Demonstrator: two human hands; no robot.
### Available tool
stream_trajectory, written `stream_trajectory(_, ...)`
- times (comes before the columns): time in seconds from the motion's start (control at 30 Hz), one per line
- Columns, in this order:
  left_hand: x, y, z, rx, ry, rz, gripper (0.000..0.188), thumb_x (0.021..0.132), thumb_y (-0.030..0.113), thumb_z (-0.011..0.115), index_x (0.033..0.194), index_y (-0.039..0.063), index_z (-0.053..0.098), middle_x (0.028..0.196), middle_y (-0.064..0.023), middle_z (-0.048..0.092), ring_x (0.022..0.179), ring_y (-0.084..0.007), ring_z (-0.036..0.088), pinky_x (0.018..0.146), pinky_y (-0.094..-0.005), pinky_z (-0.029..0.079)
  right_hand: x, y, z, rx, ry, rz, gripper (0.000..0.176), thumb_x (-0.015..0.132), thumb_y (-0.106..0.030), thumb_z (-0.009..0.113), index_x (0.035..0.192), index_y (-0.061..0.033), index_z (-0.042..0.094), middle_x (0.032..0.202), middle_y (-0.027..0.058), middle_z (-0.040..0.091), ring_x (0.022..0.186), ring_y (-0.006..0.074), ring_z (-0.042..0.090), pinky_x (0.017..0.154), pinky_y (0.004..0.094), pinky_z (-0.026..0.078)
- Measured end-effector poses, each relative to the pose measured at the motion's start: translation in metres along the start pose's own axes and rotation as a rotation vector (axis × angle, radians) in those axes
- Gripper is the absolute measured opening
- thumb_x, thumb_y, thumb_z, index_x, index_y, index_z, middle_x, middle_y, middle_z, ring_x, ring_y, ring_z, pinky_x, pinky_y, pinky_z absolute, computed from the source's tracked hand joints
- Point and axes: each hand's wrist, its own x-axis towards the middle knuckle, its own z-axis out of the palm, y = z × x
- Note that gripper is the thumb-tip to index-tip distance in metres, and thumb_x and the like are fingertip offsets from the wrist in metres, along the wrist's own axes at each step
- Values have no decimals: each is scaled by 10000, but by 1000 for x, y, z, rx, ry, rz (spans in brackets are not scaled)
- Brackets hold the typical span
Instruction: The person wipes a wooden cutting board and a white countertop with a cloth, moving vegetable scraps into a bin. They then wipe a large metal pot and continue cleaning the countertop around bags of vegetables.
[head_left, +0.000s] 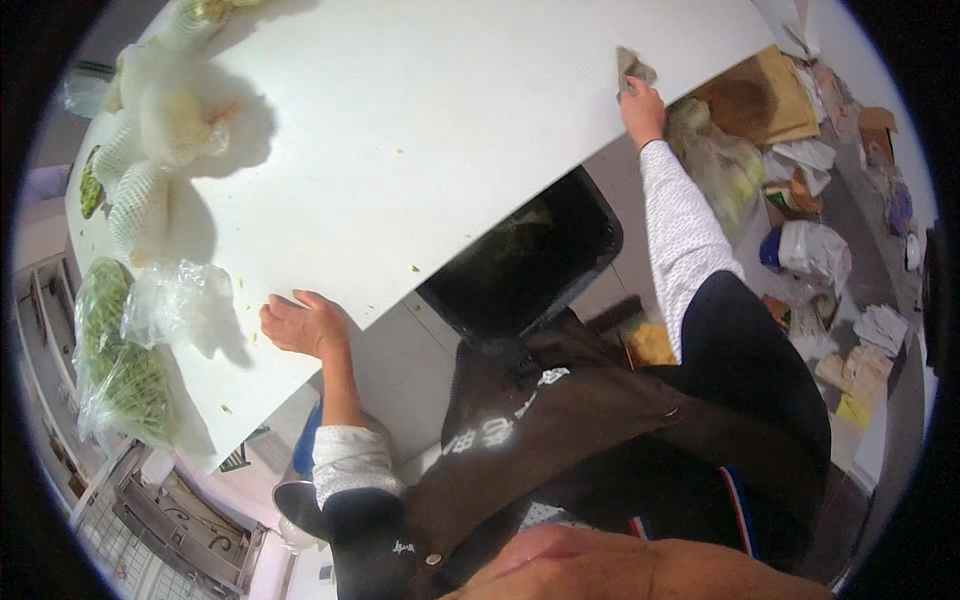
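Observation:
My right hand (643, 112) grips a crumpled grey-brown cloth (636, 67) on the white tabletop (450, 112), close to its right edge. Near the table's front left corner, my left hand (304, 326) rests on or just above the surface with fingers curled, and nothing shows in it. Small green scraps (414, 268) lie scattered on the white top. Left of my left hand are a crumpled clear plastic bag (184, 304) and a clear bag of green vegetables (124, 360). Farther back sit several vegetables or fruits in white foam netting (141, 210).
A black bin (532, 247) stands below the table edge in front of me. On the right, beyond my arm, are a bag of pale green vegetables (724, 165), flattened cardboard (772, 97) and several plastic bags (814, 255). Metal racks or equipment (180, 525) stand at the lower left.

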Motion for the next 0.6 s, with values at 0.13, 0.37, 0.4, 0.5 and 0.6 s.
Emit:
stream_trajectory(0.13, 3, 9, -6, 17, 79, 8, 450, 897, 247, 652, 1255, -8, 551, 1298, -230, 540, 1216, -417, 500, 1016, -560, 397, -31, -104, 89, 4, 72, -485, 279, 903, -91, 579, 1144, -94, 720, 982, 159, 688, 946, 344, 635, 849, 517, 497)
stream_trajectory(0.37, 3, 11, -14, -55, 101, 7, 415, 924, 253, 632, 1198, -54, 584, 1286, -254, 567, 1211, -416, 511, 1034, -537, 395, -177, -267, 112, 329, -222, -737, 316, 850, -85, 609, 1134, -152, 729, 960, 95, 591, 937, 320, 555, 863, 453, 469)
stream_trajectory(0.4, 4, 10, -14, -40, 75, -6, 425, 925, 264, 635, 1203, -54, 584, 1294, -254, 564, 1216, -416, 508, 1042, -535, 390, -192, -268, 105, 342, -311, -793, 304, 847, -87, 614, 1117, -153, 737, 958, 89, 588, 942, 316, 552, 867, 448, 467)
stream_trajectory(0.5, 1, 7, -11, -66, 85, 41, 464, 930, 296, 636, 1238, -48, 585, 1337, -254, 553, 1263, -411, 488, 1085, -527, 368, -224, -254, 81, 401, -535, -978, 295, 839, -90, 614, 1086, -163, 758, 947, 70, 583, 944, 292, 540, 880, 427, 457)
stream_trajectory(0.6, 1, 4, -11, -90, -122, -87, 520, 921, 308, 647, 1329, -1, 557, 1382, -223, 513, 1339, -398, 432, 1131, -542, 316, -226, -228, 47, 387, -790, -1118, 260, 820, -96, 601, 996, -166, 778, 906, 42, 573, 920, 243, 523, 870, 390, 441)
